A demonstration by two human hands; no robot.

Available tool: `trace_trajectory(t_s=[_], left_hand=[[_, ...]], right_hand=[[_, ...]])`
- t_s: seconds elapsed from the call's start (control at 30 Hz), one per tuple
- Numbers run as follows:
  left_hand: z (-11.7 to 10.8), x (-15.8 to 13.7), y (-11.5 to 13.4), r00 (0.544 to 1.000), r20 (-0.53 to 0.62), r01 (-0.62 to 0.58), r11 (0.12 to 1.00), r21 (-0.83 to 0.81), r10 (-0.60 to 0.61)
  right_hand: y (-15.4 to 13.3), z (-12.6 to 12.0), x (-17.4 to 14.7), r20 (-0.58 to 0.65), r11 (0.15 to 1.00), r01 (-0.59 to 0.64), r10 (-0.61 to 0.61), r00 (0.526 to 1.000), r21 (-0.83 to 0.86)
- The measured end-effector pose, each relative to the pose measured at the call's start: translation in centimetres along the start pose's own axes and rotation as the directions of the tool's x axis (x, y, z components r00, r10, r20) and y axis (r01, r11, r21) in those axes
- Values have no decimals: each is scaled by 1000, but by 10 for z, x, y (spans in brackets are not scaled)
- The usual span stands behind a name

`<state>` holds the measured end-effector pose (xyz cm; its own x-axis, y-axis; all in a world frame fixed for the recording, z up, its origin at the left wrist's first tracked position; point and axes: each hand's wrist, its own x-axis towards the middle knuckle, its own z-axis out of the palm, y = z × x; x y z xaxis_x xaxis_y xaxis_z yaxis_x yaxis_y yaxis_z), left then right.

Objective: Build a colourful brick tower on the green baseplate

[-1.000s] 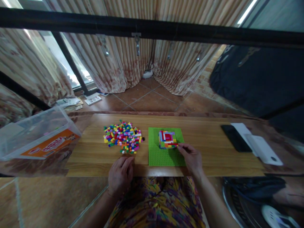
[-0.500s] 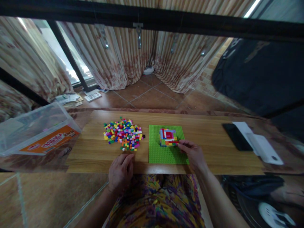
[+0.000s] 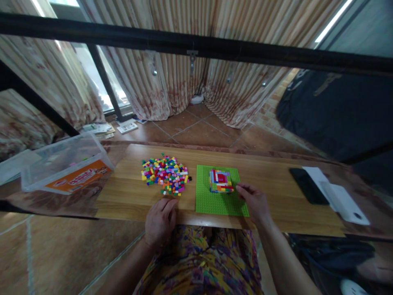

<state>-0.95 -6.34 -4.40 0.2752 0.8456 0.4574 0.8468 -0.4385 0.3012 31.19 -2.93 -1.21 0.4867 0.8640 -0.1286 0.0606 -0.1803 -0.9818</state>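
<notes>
A small, square-walled structure of colored toy bricks stands on a green baseplate, with red and white pieces on top. My right hand is at the plate's right side, thumb and fingertips pinched together just right of the structure, with a narrow gap between. Whatever is in that pinch is too small to make out. At the table's front edge rests my left hand, fingers curled and its palm side hidden. A pile of loose small bricks lies just beyond it, left of the baseplate.
A clear plastic box with an orange label stands left of the wooden table. On the right lie a black phone and white items. A dark metal bar crosses the view before the curtains.
My right fingertips have drawn slightly away from the structure's right corner, where a red piece showed beside them. My left hand stays at the table edge. The camera view has shifted a little.
</notes>
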Motion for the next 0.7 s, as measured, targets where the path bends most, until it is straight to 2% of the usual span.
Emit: trace_trajectory(t_s=[0.1,0.2,0.33,0.43,0.53,0.7], left_hand=[[-1,0,1,1000,-1,3,1000,-1,-3],[-1,1,1,1000,-6,-3,1000,0,3],[0,0,0,1000,-21,-3,1000,-8,3],[1,-1,1,999,-34,2,1000,-15,-3],[1,-1,1,999,-33,10,1000,-22,-11],[2,-1,1,999,-34,13,999,-35,-14]], right_hand=[[-11,5,14,-9,970,166,-171,985,-175],[-24,20,28,150,853,327,-291,945,-407],[-34,41,42,414,633,514,-316,854,-579],[-33,46,49,489,518,559,-281,826,-647],[-29,43,57,532,481,589,-266,804,-649],[-21,33,63,564,497,638,-313,764,-589]])
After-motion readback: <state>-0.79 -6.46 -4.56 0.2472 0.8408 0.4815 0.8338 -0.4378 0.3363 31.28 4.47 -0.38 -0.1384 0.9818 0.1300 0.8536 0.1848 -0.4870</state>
